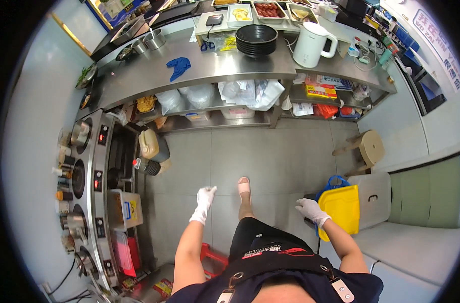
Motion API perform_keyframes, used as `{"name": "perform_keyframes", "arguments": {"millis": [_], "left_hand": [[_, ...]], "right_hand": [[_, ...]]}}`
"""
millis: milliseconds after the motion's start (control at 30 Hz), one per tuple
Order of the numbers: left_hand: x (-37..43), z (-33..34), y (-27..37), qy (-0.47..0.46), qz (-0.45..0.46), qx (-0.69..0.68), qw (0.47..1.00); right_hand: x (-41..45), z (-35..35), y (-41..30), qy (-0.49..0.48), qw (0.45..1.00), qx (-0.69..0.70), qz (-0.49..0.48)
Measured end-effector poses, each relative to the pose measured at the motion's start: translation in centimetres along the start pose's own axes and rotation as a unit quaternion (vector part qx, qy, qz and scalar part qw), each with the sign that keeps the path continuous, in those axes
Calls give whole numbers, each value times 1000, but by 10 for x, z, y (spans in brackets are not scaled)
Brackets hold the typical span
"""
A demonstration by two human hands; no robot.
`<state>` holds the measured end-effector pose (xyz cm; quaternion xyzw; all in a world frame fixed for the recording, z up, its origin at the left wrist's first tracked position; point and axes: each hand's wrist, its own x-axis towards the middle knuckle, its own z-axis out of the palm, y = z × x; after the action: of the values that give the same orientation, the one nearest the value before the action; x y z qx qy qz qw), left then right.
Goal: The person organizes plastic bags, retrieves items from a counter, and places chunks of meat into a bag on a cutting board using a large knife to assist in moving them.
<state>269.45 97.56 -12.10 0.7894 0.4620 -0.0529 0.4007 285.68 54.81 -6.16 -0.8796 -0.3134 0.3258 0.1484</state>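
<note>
My left hand (206,199), in a white glove, hangs over the tiled floor with its fingers curled and nothing seen in it. My right hand (312,211), gloved too, is beside a yellow plastic lid (342,212) of a bin with a blue bag (338,181); its fingers are partly spread, and I cannot tell whether they touch the bin. Ahead stands a steel counter (211,70) bearing a crumpled blue cloth (179,68), a stack of black bowls (256,39) and a white electric kettle (313,44).
A cooker (97,204) with several hobs and pots runs along the left. Near it are a plastic jug (149,144) and a dark bottle (148,166) on the floor. A beige stool (371,147) stands at the right, a red plastic stool (213,261) close below my left arm.
</note>
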Motion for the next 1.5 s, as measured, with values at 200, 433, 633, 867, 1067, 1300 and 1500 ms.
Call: {"name": "perform_keyframes", "arguments": {"millis": [200, 433, 633, 867, 1067, 1300, 1500], "left_hand": [[205, -8, 129, 15, 57, -107, 993], [368, 10, 258, 156, 169, -27, 973], [431, 38, 279, 97, 100, -84, 987], [396, 38, 276, -42, 90, -307, 947], [365, 18, 281, -162, 79, -324, 929], [347, -12, 302, 22, 229, 83, 970], [335, -13, 307, 54, 314, 273, 908]], "right_hand": [[90, -18, -35, -137, 987, 13, 86], [134, -44, -34, -70, 969, 128, 198], [154, -62, -46, -109, 916, 170, 346], [182, -55, -47, -97, 950, 155, 254], [250, -87, -70, -109, 975, 100, 164], [299, -128, -76, -48, 993, 108, 8], [318, -148, -48, -97, 991, 90, -35]]}}
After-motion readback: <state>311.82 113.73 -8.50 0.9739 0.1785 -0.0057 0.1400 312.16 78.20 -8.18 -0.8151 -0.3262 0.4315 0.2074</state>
